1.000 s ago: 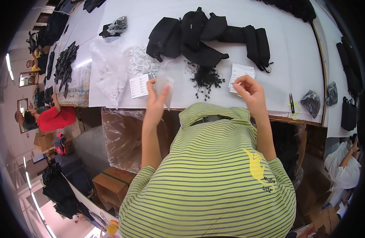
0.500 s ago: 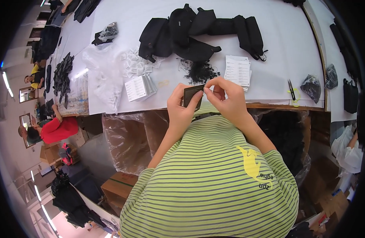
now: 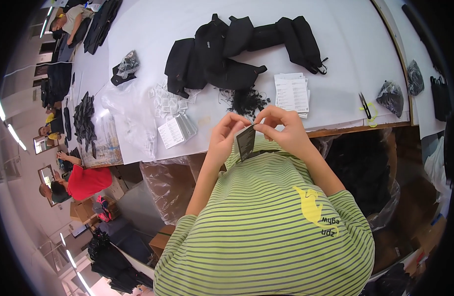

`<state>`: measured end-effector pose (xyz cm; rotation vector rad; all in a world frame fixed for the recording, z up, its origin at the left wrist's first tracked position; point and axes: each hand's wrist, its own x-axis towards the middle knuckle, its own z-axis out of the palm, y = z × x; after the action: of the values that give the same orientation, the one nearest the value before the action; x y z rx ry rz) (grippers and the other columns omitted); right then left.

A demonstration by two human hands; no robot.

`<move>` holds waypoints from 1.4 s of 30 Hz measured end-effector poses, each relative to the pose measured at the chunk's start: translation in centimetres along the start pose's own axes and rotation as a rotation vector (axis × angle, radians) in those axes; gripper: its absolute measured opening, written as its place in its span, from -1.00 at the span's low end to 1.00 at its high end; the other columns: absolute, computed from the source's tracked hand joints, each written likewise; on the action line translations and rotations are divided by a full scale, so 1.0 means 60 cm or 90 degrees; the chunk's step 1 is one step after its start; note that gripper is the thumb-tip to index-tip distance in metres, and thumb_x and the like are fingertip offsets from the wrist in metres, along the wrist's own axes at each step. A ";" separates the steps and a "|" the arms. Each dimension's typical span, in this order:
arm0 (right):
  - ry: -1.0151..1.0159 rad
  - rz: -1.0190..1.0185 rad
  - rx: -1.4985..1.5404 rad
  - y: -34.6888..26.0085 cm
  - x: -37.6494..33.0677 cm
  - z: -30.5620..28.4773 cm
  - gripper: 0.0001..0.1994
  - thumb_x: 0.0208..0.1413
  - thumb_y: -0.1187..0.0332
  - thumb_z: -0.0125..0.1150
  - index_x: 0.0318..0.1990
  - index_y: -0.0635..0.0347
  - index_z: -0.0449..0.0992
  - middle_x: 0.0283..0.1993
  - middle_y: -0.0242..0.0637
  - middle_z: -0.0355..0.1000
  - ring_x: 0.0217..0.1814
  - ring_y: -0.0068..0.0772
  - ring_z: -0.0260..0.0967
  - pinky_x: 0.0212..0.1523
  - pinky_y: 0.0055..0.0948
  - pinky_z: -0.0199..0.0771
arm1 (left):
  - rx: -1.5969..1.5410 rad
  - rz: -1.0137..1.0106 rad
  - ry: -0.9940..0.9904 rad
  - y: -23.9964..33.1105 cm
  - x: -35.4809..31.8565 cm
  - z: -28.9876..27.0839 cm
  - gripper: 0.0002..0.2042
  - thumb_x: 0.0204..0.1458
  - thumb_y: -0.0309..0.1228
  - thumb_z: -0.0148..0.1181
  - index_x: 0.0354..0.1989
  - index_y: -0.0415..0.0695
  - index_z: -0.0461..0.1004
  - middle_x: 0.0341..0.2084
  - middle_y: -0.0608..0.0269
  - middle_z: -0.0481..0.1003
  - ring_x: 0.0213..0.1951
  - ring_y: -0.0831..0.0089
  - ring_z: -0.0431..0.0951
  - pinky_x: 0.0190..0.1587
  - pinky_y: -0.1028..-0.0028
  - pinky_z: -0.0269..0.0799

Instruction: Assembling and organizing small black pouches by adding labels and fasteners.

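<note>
Both hands are holding a small dark card (image 3: 245, 142) close to the chest, just below the worktop (image 3: 345, 64) edge. The left hand (image 3: 223, 139) is pinching its side; the right hand (image 3: 282, 129) is pinching its top corner. Next, careful finger work looks needed on that corner.

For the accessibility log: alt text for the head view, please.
Both hands, left hand and right hand, pinch a small dark rectangular card tag at the white worktable's edge. Black fabric pouches lie beyond.
</note>
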<state>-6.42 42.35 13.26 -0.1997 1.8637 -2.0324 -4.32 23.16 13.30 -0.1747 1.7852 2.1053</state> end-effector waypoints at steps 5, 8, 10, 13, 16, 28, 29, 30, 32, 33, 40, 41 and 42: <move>-0.028 0.044 0.097 0.020 0.029 -0.025 -0.90 0.07 0.40 0.23 -0.31 0.20 0.48 -0.65 -0.49 0.32 -0.62 -0.72 0.25 -0.55 -0.68 0.20 | 0.063 0.036 -0.046 0.002 0.043 0.008 -0.91 0.18 -0.46 0.05 -0.26 -0.23 0.39 -0.39 0.37 0.42 -0.36 0.71 0.39 -0.29 0.66 0.29; -0.080 0.097 0.295 0.036 0.054 -0.049 -0.86 0.21 0.34 0.06 -0.27 0.23 0.43 -0.60 -0.48 0.33 -0.63 -0.72 0.21 -0.60 -0.66 0.18 | 0.070 0.075 -0.034 0.009 0.081 0.026 -0.91 0.17 -0.46 0.06 -0.27 -0.22 0.38 -0.41 0.38 0.40 -0.39 0.70 0.38 -0.32 0.66 0.28; -0.100 0.109 0.267 0.036 0.071 -0.067 -0.86 0.20 0.34 0.08 -0.28 0.23 0.43 -0.61 -0.49 0.32 -0.63 -0.72 0.21 -0.61 -0.66 0.18 | 0.045 0.092 -0.018 0.007 0.114 0.029 -0.90 0.18 -0.45 0.05 -0.27 -0.23 0.37 -0.43 0.38 0.40 -0.44 0.67 0.36 -0.35 0.65 0.29; -0.096 0.145 0.224 0.045 0.089 -0.094 -0.87 0.17 0.35 0.10 -0.30 0.23 0.44 -0.62 -0.49 0.31 -0.64 -0.72 0.22 -0.61 -0.67 0.18 | 0.045 0.098 -0.006 -0.009 0.185 0.025 -0.90 0.18 -0.46 0.04 -0.26 -0.24 0.38 -0.43 0.36 0.41 -0.44 0.66 0.39 -0.34 0.63 0.31; -0.044 0.166 0.205 0.043 0.089 -0.117 -0.88 0.14 0.37 0.12 -0.32 0.24 0.44 -0.62 -0.49 0.31 -0.65 -0.73 0.22 -0.62 -0.68 0.18 | 0.364 0.084 0.091 -0.076 0.272 0.002 -0.81 0.02 -0.49 0.16 -0.19 -0.22 0.40 -0.37 0.18 0.46 -0.35 0.42 0.47 -0.24 0.46 0.38; 0.133 0.169 0.004 0.066 0.063 -0.087 -0.89 0.08 0.37 0.19 -0.36 0.23 0.49 -0.71 -0.48 0.32 -0.69 -0.75 0.18 -0.63 -0.67 0.14 | 0.682 0.397 0.142 -0.073 0.151 -0.004 -0.80 -0.17 -0.55 0.21 -0.30 -0.14 0.51 -0.28 0.27 0.46 -0.25 0.24 0.40 -0.16 0.36 0.34; 0.116 0.115 -0.095 0.074 0.066 -0.073 -0.88 0.04 0.34 0.20 -0.37 0.19 0.50 -0.74 -0.45 0.31 -0.71 -0.67 0.19 -0.64 -0.59 0.16 | 0.675 0.378 0.151 -0.067 0.122 -0.004 -0.80 -0.18 -0.58 0.20 -0.30 -0.15 0.51 -0.27 0.27 0.46 -0.26 0.27 0.40 -0.18 0.38 0.35; 0.093 0.058 -0.193 0.079 0.070 -0.054 -0.88 -0.01 0.32 0.22 -0.37 0.15 0.52 -0.76 -0.43 0.30 -0.74 -0.60 0.19 -0.64 -0.50 0.17 | 0.669 0.359 0.164 -0.064 0.093 -0.007 -0.79 -0.18 -0.60 0.20 -0.31 -0.15 0.52 -0.27 0.27 0.46 -0.27 0.30 0.41 -0.21 0.41 0.36; 0.081 0.017 -0.220 0.093 0.073 -0.016 -0.89 -0.02 0.32 0.22 -0.38 0.13 0.51 -0.76 -0.41 0.30 -0.74 -0.53 0.21 -0.64 -0.47 0.17 | 0.635 0.329 0.217 -0.070 0.046 -0.007 -0.79 -0.19 -0.60 0.22 -0.31 -0.15 0.52 -0.28 0.27 0.45 -0.29 0.33 0.40 -0.21 0.42 0.37; 0.073 -0.019 -0.247 0.095 0.074 0.001 -0.89 -0.04 0.32 0.21 -0.38 0.11 0.51 -0.75 -0.39 0.30 -0.74 -0.45 0.22 -0.64 -0.45 0.17 | 0.599 0.297 0.264 -0.074 0.028 -0.007 -0.78 -0.20 -0.60 0.24 -0.31 -0.16 0.52 -0.29 0.26 0.44 -0.30 0.35 0.40 -0.22 0.43 0.38; -0.067 -0.078 -0.329 0.096 0.043 0.051 -0.91 -0.03 0.33 0.23 -0.38 0.09 0.51 -0.73 -0.37 0.30 -0.71 -0.43 0.22 -0.63 -0.44 0.18 | 0.467 0.119 0.428 -0.127 -0.038 -0.027 -0.88 -0.12 -0.46 0.35 -0.43 -0.21 0.55 -0.63 0.41 0.34 -0.57 0.62 0.22 -0.51 0.59 0.24; -0.072 -0.091 -0.345 0.095 0.040 0.052 -0.91 -0.05 0.32 0.23 -0.39 0.08 0.50 -0.73 -0.36 0.31 -0.70 -0.35 0.27 -0.62 -0.38 0.21 | 0.384 0.105 0.439 -0.134 -0.040 -0.027 -0.88 -0.10 -0.45 0.35 -0.44 -0.22 0.55 -0.63 0.47 0.35 -0.59 0.69 0.21 -0.58 0.64 0.21; -0.079 -0.093 -0.348 0.092 0.038 0.051 -0.91 -0.05 0.32 0.23 -0.39 0.08 0.50 -0.73 -0.36 0.31 -0.70 -0.35 0.27 -0.62 -0.38 0.21 | 0.380 0.105 0.445 -0.138 -0.042 -0.027 -0.88 -0.10 -0.45 0.35 -0.44 -0.22 0.55 -0.63 0.47 0.35 -0.59 0.69 0.21 -0.58 0.64 0.21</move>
<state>-6.49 38.39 7.83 -0.6044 2.3359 -1.5022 0.75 22.13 6.18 -0.6776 2.8294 1.5966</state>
